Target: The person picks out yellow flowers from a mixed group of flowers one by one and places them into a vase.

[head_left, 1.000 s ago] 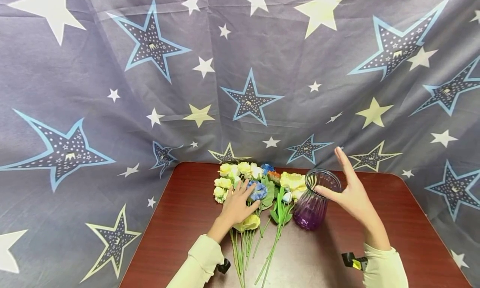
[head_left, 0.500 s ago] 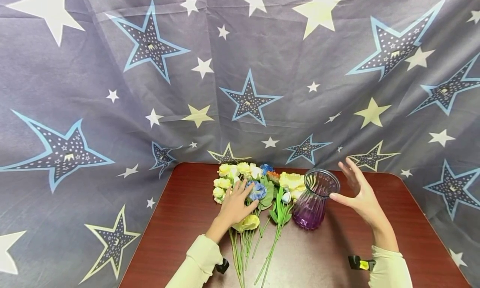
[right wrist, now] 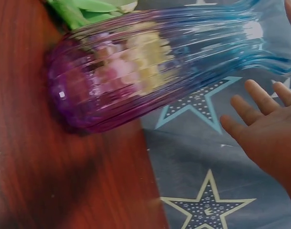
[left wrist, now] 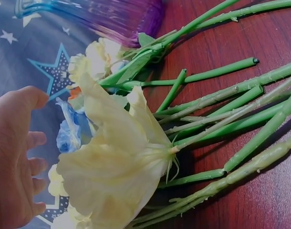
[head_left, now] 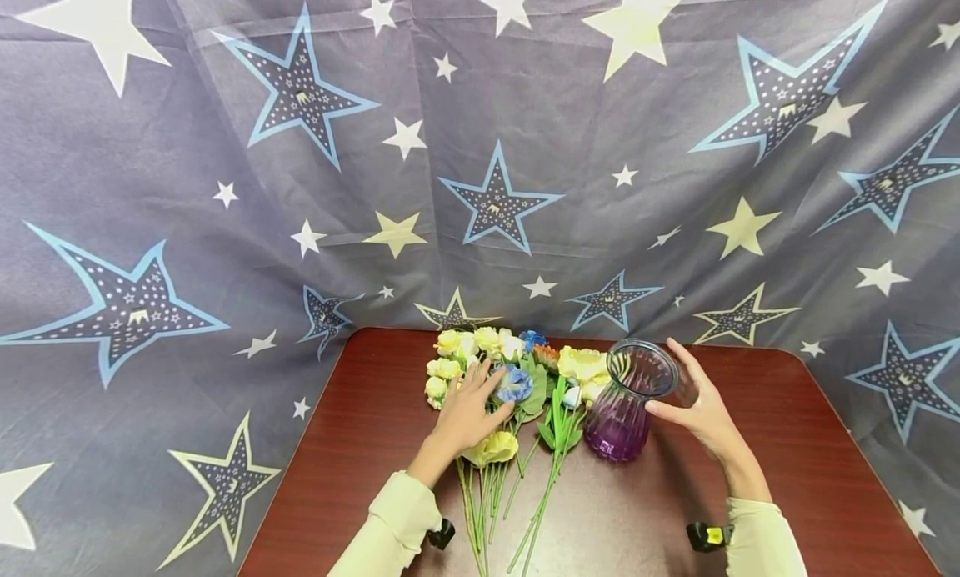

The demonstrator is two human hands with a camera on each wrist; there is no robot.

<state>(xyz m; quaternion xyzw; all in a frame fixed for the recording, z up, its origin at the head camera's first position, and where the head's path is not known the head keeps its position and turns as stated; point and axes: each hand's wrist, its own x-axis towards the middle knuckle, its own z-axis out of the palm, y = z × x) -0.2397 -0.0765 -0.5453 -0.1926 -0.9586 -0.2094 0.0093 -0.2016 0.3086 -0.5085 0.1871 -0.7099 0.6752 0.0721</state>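
Note:
My left hand [head_left: 467, 414] hovers over or rests on the artificial flowers with its fingers spread; contact is unclear. Beneath and beside it are a blue flower [head_left: 516, 383] and a large pale-yellow flower [head_left: 491, 449], whose cupped petals fill the left wrist view. A ribbed glass vase [head_left: 618, 431], purple at its base and bluish toward the rim, stands upright right of the bunch. Close to its rim, my right hand [head_left: 705, 414] reaches around the right side, thumb in front and fingers behind. In the right wrist view, several extended fingers [right wrist: 250, 107] stay apart from the glass.
Several green stems [head_left: 534, 519] run toward the near edge of the reddish-brown table [head_left: 360, 427]. More yellow blooms [head_left: 585, 363] lie against the vase's left side. A grey cloth [head_left: 337, 193] printed with stars hangs behind the table.
My right hand first drew back to the right from the vase's rim, then came in again, lower and closer around it. My left hand, the flowers and the vase have barely moved.

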